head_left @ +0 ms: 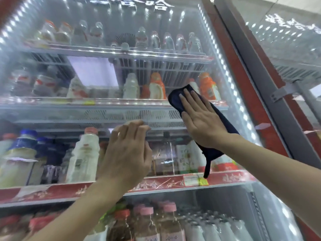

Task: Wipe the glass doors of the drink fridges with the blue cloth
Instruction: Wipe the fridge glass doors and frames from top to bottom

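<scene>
Two hands are up on the fridge here. The right hand point(199, 119) is flat, fingers straight, pressing the blue cloth point(176, 100) against the glass door point(97, 70), about level with the second shelf down and near the door's right edge. The cloth's a dark navy; it pokes out past the fingertips and hangs in a tail below the wrist. The left hand point(128, 153) is just beside it, lower and to the left, fingers curled with nothing in them. Can't tell if it actually touches the glass. Behind the glass are shelves of drinks: an orange bottle point(157, 87) next to the cloth, a tall white bottle point(83, 157) by the left hand, and a red shelf strip point(156, 185) below. A dotted light strip point(225, 72) runs down the right side, and a second fridge door point(286, 40) stands further right.
</scene>
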Tool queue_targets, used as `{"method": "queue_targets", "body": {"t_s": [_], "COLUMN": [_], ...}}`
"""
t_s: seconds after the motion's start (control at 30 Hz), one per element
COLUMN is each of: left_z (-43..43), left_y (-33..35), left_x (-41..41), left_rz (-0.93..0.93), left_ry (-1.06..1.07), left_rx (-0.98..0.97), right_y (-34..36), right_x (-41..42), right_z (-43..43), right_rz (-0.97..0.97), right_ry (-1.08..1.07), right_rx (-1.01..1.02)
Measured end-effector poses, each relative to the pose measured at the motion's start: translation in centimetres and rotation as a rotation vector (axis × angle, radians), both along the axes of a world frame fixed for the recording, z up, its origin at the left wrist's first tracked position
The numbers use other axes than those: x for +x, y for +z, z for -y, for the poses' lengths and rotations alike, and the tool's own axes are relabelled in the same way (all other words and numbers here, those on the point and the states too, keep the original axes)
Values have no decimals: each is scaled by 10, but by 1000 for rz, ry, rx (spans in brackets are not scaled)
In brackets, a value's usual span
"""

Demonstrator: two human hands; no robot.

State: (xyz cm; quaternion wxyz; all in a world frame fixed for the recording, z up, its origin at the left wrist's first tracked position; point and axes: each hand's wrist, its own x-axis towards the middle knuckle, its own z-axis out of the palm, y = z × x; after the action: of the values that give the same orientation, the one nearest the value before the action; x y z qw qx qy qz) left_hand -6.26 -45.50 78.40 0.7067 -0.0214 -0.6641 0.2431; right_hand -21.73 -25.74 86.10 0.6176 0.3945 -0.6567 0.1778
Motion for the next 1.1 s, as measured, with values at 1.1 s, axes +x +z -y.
{"method": "queue_targets", "body": {"t_s": [1.1], "left_z": [125], "left_y": [-15], "left_x": [126], "left_rz": [-59], "left_ry": [98], "left_rx": [148], "right_y": [-35], "right_x": [91], "right_z": [96], "right_rz": [-306], "right_ry": [22], "right_rx": [313]}}
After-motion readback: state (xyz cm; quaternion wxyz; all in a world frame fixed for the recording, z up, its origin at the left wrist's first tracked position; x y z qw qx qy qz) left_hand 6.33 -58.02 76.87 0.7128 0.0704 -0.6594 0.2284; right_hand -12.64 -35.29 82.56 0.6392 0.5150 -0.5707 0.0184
